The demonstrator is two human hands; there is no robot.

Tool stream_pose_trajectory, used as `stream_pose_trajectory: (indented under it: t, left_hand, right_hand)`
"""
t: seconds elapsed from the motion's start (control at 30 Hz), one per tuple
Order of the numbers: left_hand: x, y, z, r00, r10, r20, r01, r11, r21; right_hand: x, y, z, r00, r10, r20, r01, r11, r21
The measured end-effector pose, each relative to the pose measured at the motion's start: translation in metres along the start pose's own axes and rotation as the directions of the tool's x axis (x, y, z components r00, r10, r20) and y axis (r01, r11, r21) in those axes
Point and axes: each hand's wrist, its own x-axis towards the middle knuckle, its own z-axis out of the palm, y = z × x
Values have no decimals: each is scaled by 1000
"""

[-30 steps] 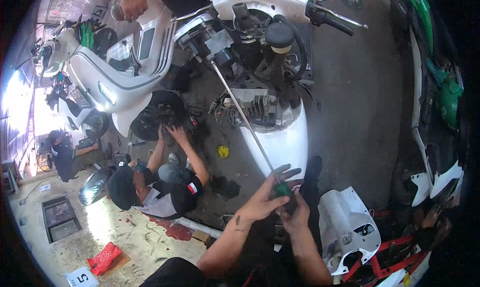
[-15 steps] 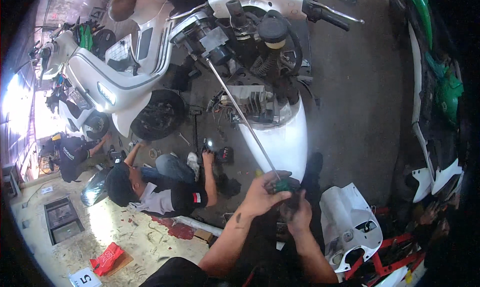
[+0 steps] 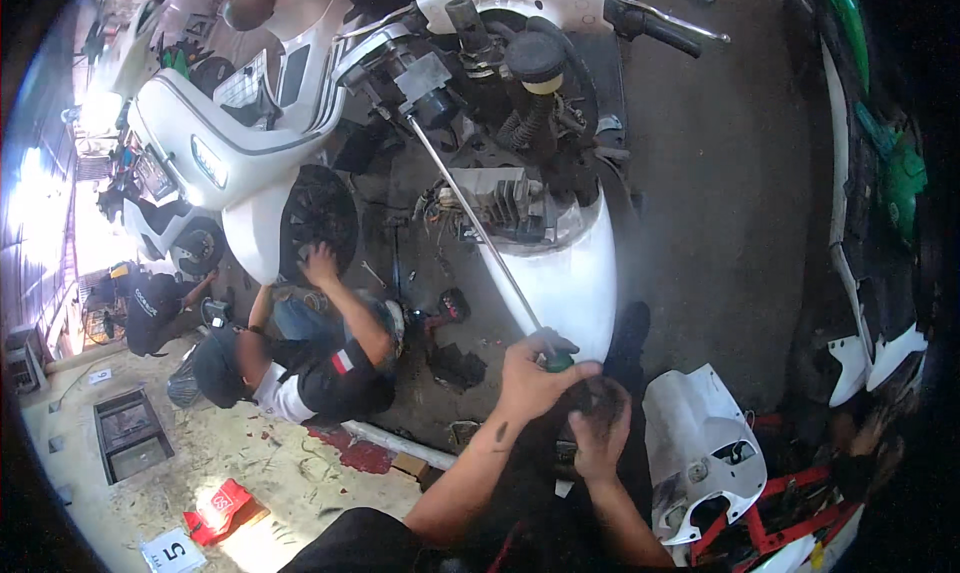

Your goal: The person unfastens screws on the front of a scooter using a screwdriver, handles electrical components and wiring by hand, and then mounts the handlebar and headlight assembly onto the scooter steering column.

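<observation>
My left hand (image 3: 535,381) is closed round the green handle of a long screwdriver (image 3: 475,223). Its shaft slants up and to the left over the white front fender (image 3: 570,288). The tip meets a black-and-grey part (image 3: 428,88) below the handlebar of a stripped scooter. Just right of the handle's end is my right hand (image 3: 602,428), with its dark-smudged palm showing and its fingers loosely bent. I see nothing held in it.
A white body panel (image 3: 700,453) lies at right beside a red metal stand (image 3: 770,523). At left, a person (image 3: 320,363) crouches by another white scooter (image 3: 240,133). A red-and-black power tool (image 3: 445,310) lies on the floor. Green and white bodywork (image 3: 880,183) stands far right.
My right hand has come away from the screwdriver handle and turned its palm into view. The crouching person has reached to the scooter wheel; the power tool is now on the floor.
</observation>
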Motion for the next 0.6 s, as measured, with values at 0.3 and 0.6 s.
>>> stream_pose_trajectory:
  t: [0.3, 0.6]
  left_hand:
    - [-6, -5, -7, 980, 113, 165, -27, 892, -452]
    - [-13, 9, 3, 962, 199, 188, -23, 743, -669]
  right_hand:
    - [15, 9, -3, 386, 849, 360, -812, 127, 570]
    - [25, 10, -4, 308, 807, 504, -708, -159, 688]
